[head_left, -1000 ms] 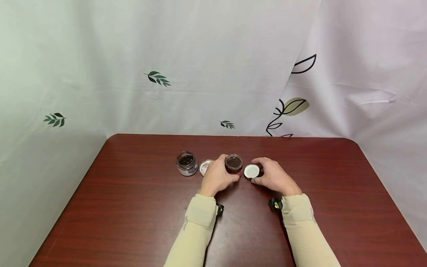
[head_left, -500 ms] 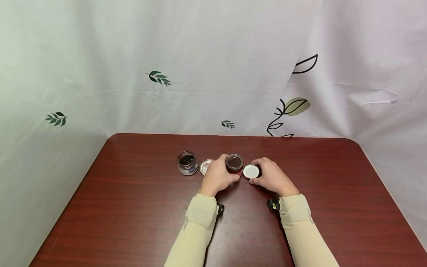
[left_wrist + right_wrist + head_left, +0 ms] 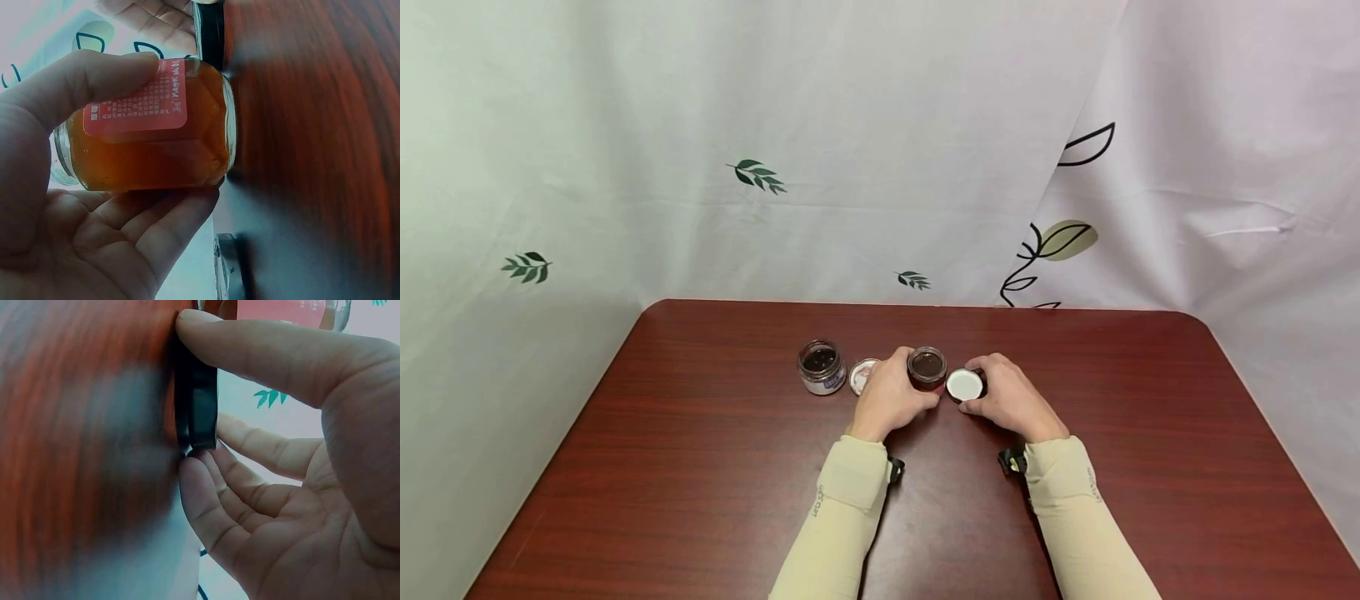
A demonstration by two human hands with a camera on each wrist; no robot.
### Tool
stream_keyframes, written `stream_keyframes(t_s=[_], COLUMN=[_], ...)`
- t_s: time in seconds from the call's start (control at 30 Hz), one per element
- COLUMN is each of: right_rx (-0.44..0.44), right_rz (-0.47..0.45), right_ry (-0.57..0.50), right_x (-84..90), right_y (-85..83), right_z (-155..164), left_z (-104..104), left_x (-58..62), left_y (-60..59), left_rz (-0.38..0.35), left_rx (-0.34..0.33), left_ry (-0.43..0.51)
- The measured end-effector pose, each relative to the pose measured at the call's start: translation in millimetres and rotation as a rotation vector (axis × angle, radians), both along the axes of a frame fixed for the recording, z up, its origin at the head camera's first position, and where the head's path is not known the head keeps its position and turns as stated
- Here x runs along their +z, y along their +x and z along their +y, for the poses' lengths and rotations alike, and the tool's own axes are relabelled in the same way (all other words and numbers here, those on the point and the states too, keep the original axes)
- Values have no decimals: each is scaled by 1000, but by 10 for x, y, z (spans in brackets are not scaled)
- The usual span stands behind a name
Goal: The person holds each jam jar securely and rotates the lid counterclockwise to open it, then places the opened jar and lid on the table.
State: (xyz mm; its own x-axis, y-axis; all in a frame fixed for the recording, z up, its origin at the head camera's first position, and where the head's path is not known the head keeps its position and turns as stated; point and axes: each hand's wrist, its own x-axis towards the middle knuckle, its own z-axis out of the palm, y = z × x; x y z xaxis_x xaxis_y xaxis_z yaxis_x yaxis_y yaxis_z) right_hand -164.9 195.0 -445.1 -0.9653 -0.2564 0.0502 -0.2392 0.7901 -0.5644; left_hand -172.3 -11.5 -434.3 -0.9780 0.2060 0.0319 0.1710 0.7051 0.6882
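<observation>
My left hand (image 3: pixel 891 398) grips an uncapped glass jar (image 3: pixel 150 153) upright, thumb on its red label and fingers round the far side. Its contents look amber in the left wrist view and dark from above. Close to the jar's right, my right hand (image 3: pixel 1013 398) pinches a black jar lid (image 3: pixel 201 400) by its edge, thumb on one side and fingertips on the other. The lid's white inner face (image 3: pixel 965 385) is turned up, and its underside is right at the tabletop.
Left of my left hand stands a second uncapped glass jar (image 3: pixel 822 371) with dark contents and a pale label. Another lid (image 3: pixel 860 377) lies between that jar and my hand, partly covered by the hand. The reddish-brown table (image 3: pixel 715 467) ends at a white patterned curtain (image 3: pixel 850 233).
My right hand has slid slightly left with the lid, closer to the jar. The left hand and its jar have stayed in place.
</observation>
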Motion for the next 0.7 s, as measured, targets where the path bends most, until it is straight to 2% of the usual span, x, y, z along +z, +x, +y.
stream_keyframes(t_s=[0.7], right_rx=[-16], right_rz=[-40], right_ry=[-7], right_x=[0], right_y=[-17], right_z=[-6], left_z=[0], left_x=[5], left_y=[21], left_rz=[-19], left_rx=[-1], left_ry=[23])
